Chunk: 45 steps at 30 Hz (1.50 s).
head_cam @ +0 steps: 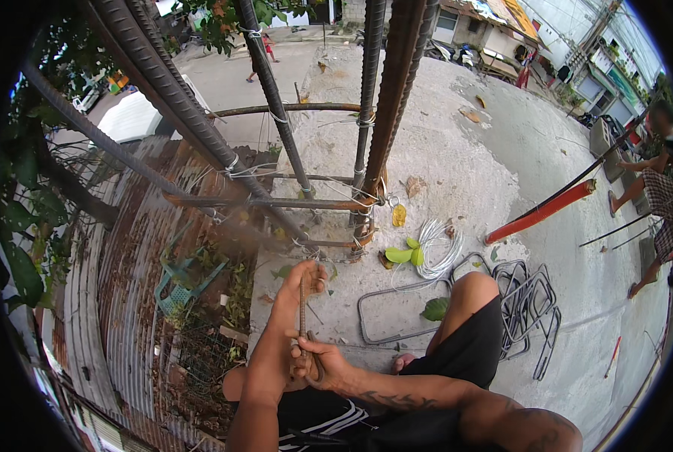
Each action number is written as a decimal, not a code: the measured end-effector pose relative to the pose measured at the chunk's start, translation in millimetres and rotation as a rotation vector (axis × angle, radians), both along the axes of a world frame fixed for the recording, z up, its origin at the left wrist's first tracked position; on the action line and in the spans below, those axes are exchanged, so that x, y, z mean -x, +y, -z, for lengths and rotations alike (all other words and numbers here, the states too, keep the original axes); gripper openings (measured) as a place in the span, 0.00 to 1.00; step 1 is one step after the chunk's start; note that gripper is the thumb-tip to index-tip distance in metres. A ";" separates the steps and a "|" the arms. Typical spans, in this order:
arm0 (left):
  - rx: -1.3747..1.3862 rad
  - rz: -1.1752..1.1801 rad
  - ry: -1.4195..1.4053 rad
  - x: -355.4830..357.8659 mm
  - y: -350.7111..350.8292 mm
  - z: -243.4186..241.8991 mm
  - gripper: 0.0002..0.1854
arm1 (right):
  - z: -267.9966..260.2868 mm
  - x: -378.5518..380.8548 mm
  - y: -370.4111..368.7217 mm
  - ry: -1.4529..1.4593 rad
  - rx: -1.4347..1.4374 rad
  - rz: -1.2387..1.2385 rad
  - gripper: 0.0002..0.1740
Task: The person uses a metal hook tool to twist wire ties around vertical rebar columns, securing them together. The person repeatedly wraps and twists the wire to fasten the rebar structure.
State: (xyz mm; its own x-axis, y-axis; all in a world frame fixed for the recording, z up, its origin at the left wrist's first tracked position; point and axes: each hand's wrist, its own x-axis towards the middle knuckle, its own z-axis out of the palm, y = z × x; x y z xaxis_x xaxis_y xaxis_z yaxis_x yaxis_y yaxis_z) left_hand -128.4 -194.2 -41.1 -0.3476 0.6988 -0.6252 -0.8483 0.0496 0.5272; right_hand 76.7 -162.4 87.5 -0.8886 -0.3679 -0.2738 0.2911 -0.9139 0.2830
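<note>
My right hand [319, 361] is closed around the hooked lower end of a rusty ribbed steel rod [303, 308]. The rod's upper end reaches my left hand [308, 279], whose fingers are curled; whether they grip it is unclear. Just beyond stands a column cage of upright rebar [268, 79] with rusty square stirrups [313, 203], bound at the crossings with thin tie wire [232, 165]. Bundled strands of tie wire [342, 421] lie across my lap. A coil of galvanized wire [441, 248] rests on the concrete to the right of the cage.
Bent rebar stirrups [525, 305] are piled right of my knee. An orange-red pipe [539, 212] with a bar through it slants up from the slab [472, 152]. Left, beyond the slab's edge, are a corrugated metal roof [110, 282] and a green plastic chair [181, 288]. A person [655, 192] is at right.
</note>
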 end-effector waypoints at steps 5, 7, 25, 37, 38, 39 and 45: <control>0.650 0.378 0.499 10.2 6.5 -27.8 0.35 | 36.5 -7.9 -30.8 -0.236 -0.610 -0.270 0.08; 0.900 0.536 0.690 6.4 26.5 -36.9 0.40 | 60.5 -13.4 -39.2 -0.257 -0.936 -0.343 0.06; 0.064 -0.256 0.295 -21.1 49.9 45.3 0.19 | 96.1 -74.4 112.8 -0.446 -2.422 -0.523 0.22; -0.245 -0.457 0.282 -35.4 56.0 51.8 0.17 | 20.1 -60.4 170.1 -0.118 -0.298 -0.175 0.22; -0.262 -0.473 0.273 -36.0 55.6 51.6 0.18 | 14.7 -56.8 165.2 -0.118 -0.357 -0.220 0.22; -0.281 -0.480 0.268 -36.4 55.7 50.2 0.18 | 8.0 -52.6 159.8 -0.119 -0.401 -0.242 0.22; -0.103 -0.421 0.222 -42.7 44.9 20.3 0.22 | -20.6 -34.7 97.6 0.823 -2.624 -0.974 0.29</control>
